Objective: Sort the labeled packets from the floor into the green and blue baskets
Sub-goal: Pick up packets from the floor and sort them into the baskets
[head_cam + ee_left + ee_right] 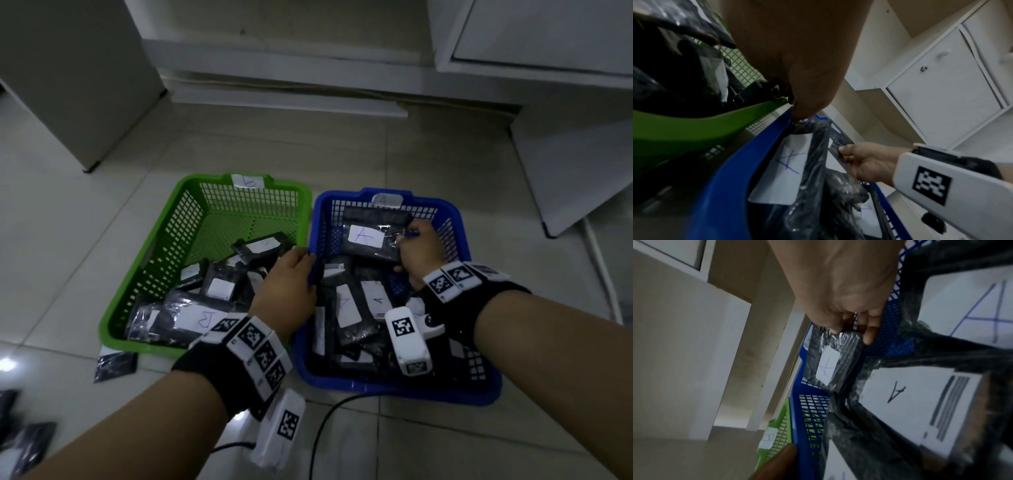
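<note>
Two mesh baskets sit side by side on the floor: a green basket tagged B on the left and a blue basket tagged A on the right. Both hold several black plastic packets with white labels. My right hand is inside the blue basket's far end and pinches the right edge of a black packet marked A, which the right wrist view shows as the packet under my fingers. My left hand has its fingers curled over the blue basket's left rim, next to the green basket.
Loose black packets lie on the tiles at the lower left and by the left edge. A black cable runs in front of the blue basket. White cabinets stand behind, and a white board leans at the right.
</note>
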Demonstrator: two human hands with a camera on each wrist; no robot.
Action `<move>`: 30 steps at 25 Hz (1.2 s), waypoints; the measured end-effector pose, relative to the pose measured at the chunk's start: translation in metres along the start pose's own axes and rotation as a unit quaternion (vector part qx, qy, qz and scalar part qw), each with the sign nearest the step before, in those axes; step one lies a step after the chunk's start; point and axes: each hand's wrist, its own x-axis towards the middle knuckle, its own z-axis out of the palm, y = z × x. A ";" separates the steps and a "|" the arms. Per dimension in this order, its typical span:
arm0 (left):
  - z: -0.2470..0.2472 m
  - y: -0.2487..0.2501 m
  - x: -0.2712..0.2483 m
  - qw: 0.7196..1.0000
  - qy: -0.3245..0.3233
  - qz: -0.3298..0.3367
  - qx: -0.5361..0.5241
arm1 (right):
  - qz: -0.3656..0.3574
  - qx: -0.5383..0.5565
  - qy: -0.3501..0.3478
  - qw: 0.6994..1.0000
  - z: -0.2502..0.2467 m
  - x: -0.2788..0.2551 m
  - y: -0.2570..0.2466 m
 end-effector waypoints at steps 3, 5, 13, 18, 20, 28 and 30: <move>-0.002 0.000 -0.001 1.000 -0.009 0.007 0.015 | 0.019 -0.029 -0.015 0.999 0.017 0.008 -0.001; -0.003 -0.001 0.000 0.999 -0.019 0.012 0.024 | -0.003 -0.036 0.036 0.999 0.021 0.010 -0.002; -0.002 -0.004 0.001 0.999 -0.026 0.017 0.028 | 0.022 -0.095 -0.040 0.994 0.019 0.022 0.001; -0.002 -0.004 0.000 0.999 -0.026 0.022 0.032 | -0.053 -0.263 -0.123 0.956 0.028 0.034 0.008; -0.001 -0.005 0.001 0.998 -0.030 0.028 0.050 | -0.083 -0.305 -0.158 0.936 0.037 0.026 0.010; -0.078 -0.042 -0.015 0.971 -0.133 0.147 0.133 | -0.237 -0.358 -0.147 0.891 0.044 -0.065 -0.038; -0.116 -0.069 -0.039 0.968 -0.142 0.153 0.138 | -0.310 -0.405 -0.178 0.841 0.050 -0.108 -0.056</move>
